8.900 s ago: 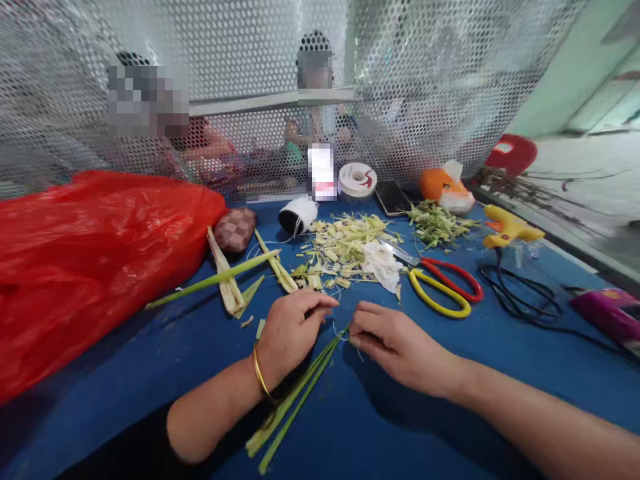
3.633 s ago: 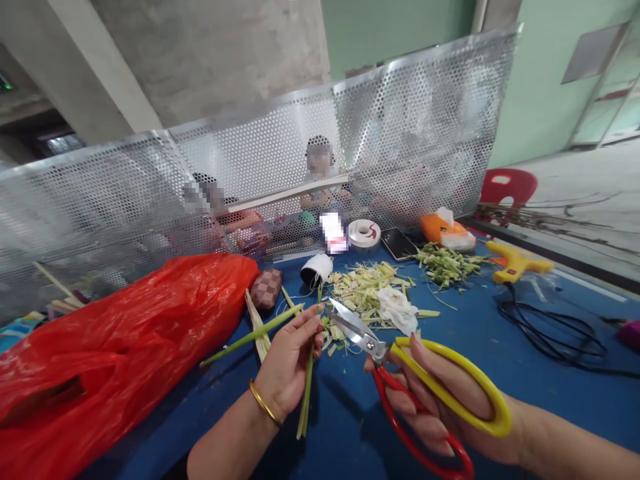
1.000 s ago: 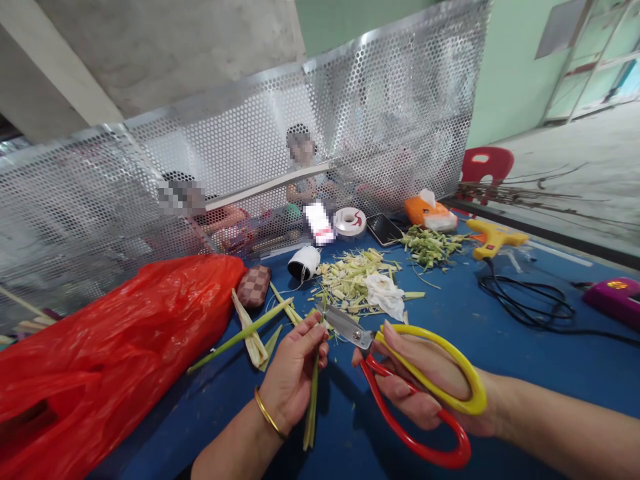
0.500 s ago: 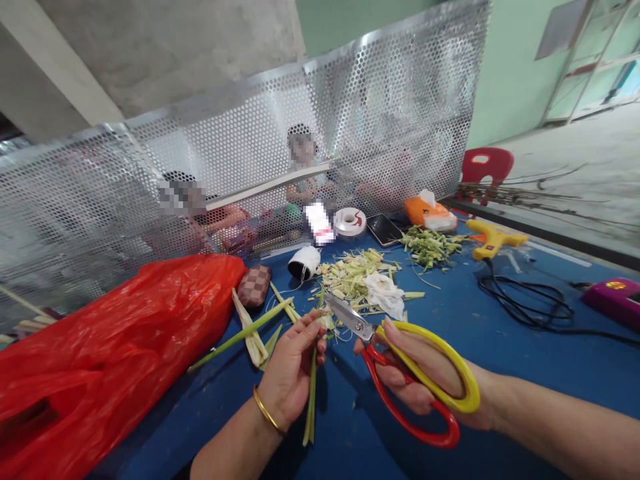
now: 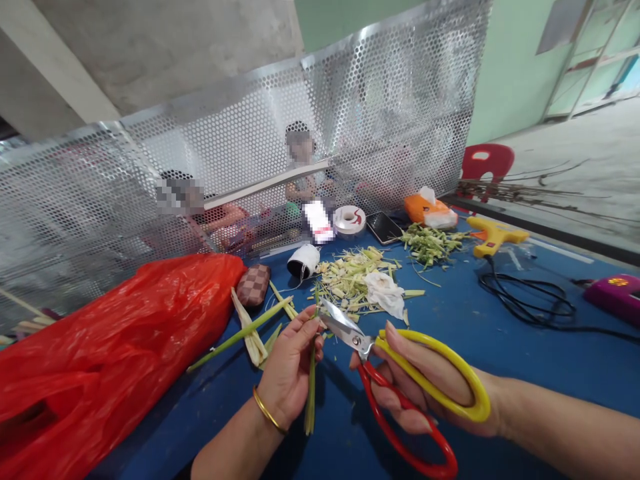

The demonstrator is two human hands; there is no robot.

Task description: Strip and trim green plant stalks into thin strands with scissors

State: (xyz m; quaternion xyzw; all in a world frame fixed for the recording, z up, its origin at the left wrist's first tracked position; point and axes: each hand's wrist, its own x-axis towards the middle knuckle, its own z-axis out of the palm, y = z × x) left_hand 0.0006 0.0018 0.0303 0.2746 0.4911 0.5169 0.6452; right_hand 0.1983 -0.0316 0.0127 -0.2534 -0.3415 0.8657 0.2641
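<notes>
My left hand point(image 5: 289, 370) pinches a thin bunch of green stalks point(image 5: 311, 393) upright above the blue table point(image 5: 500, 333); a gold bangle sits on that wrist. My right hand point(image 5: 425, 387) grips large scissors point(image 5: 400, 373) with one yellow and one red handle loop. The steel blades are parted and point left, their tips right at the upper end of the stalks, beside my left fingertips.
A red plastic bag point(image 5: 100, 360) fills the left side. Behind lie cut leaf scraps point(image 5: 355, 280), a crumpled tissue point(image 5: 384, 292), a thread spool point(image 5: 303, 261), tape point(image 5: 349, 220), a phone point(image 5: 384, 228), a yellow glue gun point(image 5: 495, 235) with black cord point(image 5: 530, 300). People sit behind the perforated metal screen point(image 5: 250, 153).
The scissor handles have spread wider than half a second ago, and the blades have opened at the stalk tops. My left hand keeps the stalks in about the same place.
</notes>
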